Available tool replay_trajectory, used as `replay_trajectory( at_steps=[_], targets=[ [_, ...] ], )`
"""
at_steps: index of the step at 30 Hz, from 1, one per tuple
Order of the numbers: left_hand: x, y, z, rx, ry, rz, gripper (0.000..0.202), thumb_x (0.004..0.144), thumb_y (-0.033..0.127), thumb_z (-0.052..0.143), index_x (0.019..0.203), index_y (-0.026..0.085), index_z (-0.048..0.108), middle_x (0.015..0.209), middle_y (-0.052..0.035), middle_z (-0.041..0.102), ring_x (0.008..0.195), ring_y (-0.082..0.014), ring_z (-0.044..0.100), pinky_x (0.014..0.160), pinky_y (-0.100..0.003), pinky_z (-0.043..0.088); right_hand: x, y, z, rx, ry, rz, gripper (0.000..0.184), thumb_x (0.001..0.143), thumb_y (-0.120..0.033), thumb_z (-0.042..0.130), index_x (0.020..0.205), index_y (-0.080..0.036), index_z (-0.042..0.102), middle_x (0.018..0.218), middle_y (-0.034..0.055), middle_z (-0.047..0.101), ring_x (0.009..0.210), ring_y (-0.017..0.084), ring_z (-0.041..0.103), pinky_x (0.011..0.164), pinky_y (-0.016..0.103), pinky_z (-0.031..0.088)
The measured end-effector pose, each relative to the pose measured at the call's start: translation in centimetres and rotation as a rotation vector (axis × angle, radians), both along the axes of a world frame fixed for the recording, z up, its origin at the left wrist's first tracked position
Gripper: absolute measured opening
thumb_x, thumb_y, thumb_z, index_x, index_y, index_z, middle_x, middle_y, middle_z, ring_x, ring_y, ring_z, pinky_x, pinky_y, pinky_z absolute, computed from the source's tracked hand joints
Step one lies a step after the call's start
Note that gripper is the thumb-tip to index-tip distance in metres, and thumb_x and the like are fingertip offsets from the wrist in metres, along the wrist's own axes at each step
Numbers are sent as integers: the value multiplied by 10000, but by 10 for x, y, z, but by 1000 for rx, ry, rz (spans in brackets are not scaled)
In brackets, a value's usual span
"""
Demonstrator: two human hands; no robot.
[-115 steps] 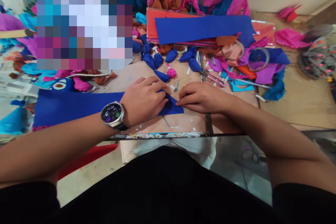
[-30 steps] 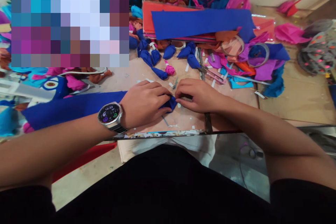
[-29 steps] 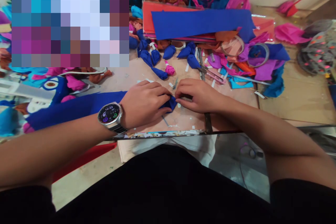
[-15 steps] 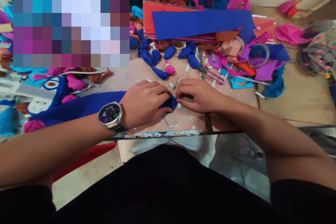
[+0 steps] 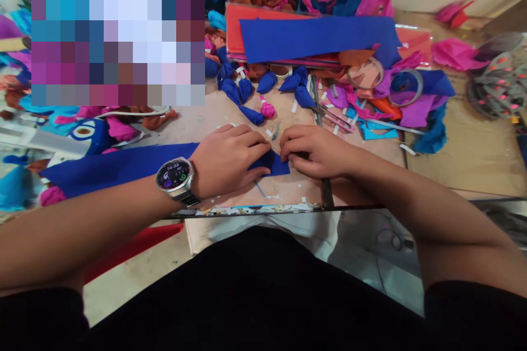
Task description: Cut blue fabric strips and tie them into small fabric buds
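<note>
A long strip of dark blue crepe paper (image 5: 119,167) runs along the tabletop from the left, under my left hand, to a free end between my hands. My left hand (image 5: 230,156), with a watch on its wrist, rests on the strip, thumb and fingers closed about the paper near that end. At the end's right corner my right hand (image 5: 315,151) pinches the paper, its fingers curled. Just beyond my hands lie several tied blue paper buds (image 5: 267,82) and a small pink paper rosebud (image 5: 267,110).
A blue paper sheet (image 5: 317,38) lies over red packs (image 5: 234,33) at the back. To the right are scissors (image 5: 335,119), clear tape rolls (image 5: 405,88) and coloured scraps. A white-handled blue tool (image 5: 61,140) sits left. Blurred blocks cover the upper left.
My right hand has shifted slightly right and now pinches the paper's corner. The strip's end, folded up before, has spread flatter to the right. My left hand has barely moved.
</note>
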State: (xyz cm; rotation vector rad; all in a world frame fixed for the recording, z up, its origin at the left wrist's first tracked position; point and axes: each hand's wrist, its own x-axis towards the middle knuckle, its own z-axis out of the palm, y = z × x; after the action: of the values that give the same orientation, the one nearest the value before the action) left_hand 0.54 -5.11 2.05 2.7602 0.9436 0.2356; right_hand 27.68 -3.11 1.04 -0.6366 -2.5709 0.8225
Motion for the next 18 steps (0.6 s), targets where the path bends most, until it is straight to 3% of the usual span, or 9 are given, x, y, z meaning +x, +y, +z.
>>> replay_trajectory(
  at_steps=[3,7,12,18],
  targets=[
    [0,1,-1,-19,-29,5,372,1015,454,731,1294,213,782,1296,-139,775,1222,-351,710,1031,-519,572,-2,-1,0,20,-19,-61,145,1010,-207,596,950,-178,725,942,84,709,860,205,660,815,334,509],
    [0,1,-2,-5,-34,7,371,1036,452,690,1306,214,778,1294,-142,772,1227,-351,705,1046,-531,569,-2,-2,-4,68,-47,-92,195,1027,-316,671,883,-185,683,875,66,684,813,203,616,784,335,465],
    [0,6,-3,39,-37,44,324,1082,344,568,1304,234,777,1264,-122,772,1231,-329,699,1072,-522,559,-1,-1,-6,83,-54,-69,123,994,-273,706,908,-190,681,878,56,682,823,207,601,799,341,447],
    [-1,12,-2,95,-40,134,326,1064,273,544,1293,234,773,1273,-134,731,1152,-330,699,974,-512,577,-1,0,-7,64,-57,-84,90,967,-255,734,958,-182,683,891,50,671,824,207,596,798,336,445]
  ],
)
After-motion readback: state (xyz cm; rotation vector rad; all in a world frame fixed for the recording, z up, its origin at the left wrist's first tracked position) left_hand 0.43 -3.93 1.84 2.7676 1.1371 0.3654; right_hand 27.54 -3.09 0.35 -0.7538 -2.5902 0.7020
